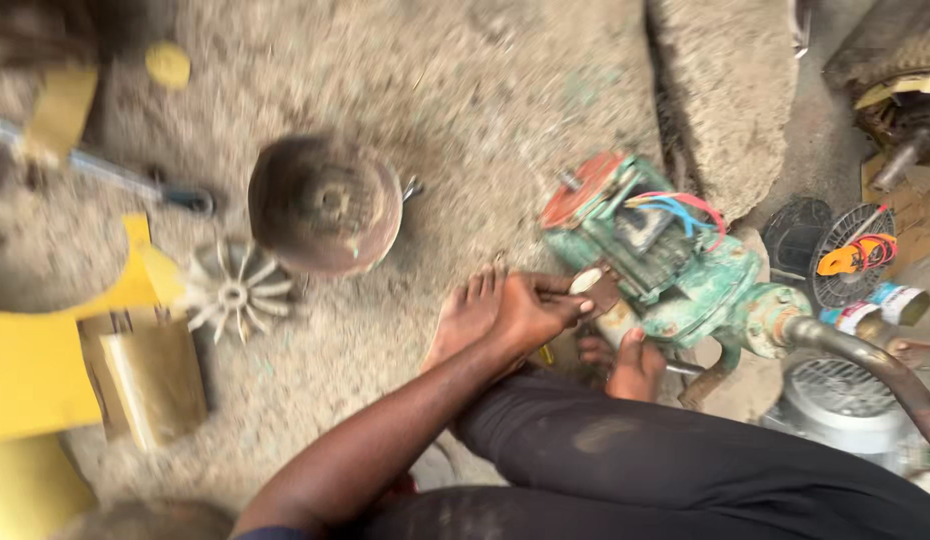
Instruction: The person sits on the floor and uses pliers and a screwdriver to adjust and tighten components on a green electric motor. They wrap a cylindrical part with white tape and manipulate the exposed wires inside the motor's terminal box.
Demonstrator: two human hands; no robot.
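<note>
A green electric pump [675, 270] with a red end cap and red and blue wires lies on the sandy ground in front of me. My left hand [530, 310] reaches across my bare foot [467, 312] and pinches a small pale piece [586, 280] against the pump's near side. My right hand [635, 368] shows beyond my black-trousered leg [635, 450]. It grips the pump's lower edge with the thumb pressed up on the casing. Its wrist is hidden by the leg.
A round rusty metal cover [325, 205] and a white plastic fan wheel [235, 290] lie to the left, near yellow pieces [30, 370] and a long tool [135, 180]. A rusty pipe [875, 365], a grey motor [835, 405] and black fan guards [835, 250] crowd the right.
</note>
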